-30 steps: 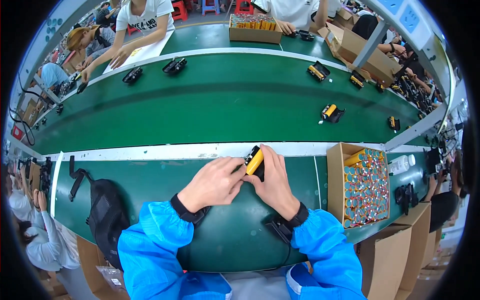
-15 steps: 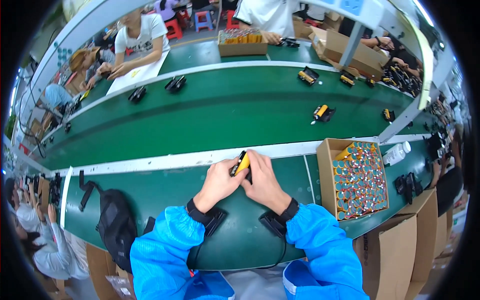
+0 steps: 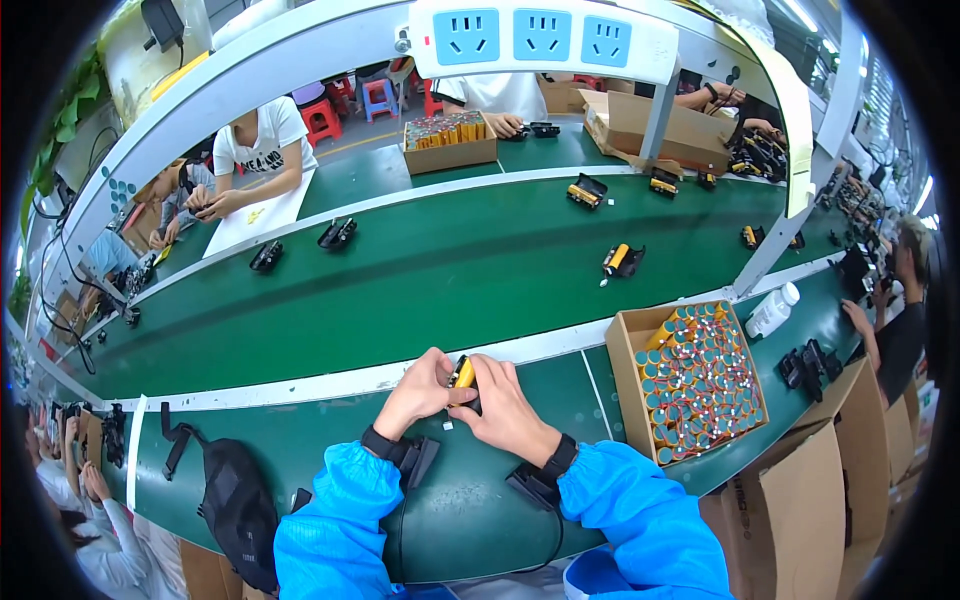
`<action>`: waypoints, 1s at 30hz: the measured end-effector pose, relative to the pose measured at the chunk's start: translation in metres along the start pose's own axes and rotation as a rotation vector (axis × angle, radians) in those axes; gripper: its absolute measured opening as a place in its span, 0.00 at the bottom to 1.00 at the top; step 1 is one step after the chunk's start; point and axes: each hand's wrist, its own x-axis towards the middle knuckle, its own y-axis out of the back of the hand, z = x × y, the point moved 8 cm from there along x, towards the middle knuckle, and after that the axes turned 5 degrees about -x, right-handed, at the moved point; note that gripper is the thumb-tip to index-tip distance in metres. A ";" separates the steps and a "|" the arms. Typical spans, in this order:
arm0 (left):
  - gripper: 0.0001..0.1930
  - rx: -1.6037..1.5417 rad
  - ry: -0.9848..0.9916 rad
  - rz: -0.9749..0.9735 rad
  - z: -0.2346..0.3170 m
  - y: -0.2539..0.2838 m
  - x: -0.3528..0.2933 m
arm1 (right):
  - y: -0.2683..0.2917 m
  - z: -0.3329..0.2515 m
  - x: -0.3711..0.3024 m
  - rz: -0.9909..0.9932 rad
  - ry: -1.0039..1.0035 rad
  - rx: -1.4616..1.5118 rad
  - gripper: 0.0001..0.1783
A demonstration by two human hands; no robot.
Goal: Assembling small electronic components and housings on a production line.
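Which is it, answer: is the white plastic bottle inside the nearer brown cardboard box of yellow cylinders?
No: the bottle is on the green tabletop, outside the box.

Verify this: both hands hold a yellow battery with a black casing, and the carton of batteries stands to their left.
Wrong side: in the head view, the carton stands to their right. The left hand and right hand do hold the battery with its casing.

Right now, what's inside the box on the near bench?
Packed yellow cells, mostly blue-green ends up, red wires lying over them. The cells hide the floor of the box.
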 end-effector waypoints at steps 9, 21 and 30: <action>0.22 -0.411 -0.041 -0.208 -0.009 -0.007 0.011 | 0.005 -0.003 -0.002 0.215 0.152 0.098 0.35; 0.17 -0.230 -0.021 0.278 -0.040 0.104 0.061 | 0.013 0.065 0.001 0.475 -0.208 0.427 0.15; 0.16 0.299 0.003 0.863 -0.114 0.186 0.070 | 0.009 0.062 0.003 0.407 -0.244 0.420 0.12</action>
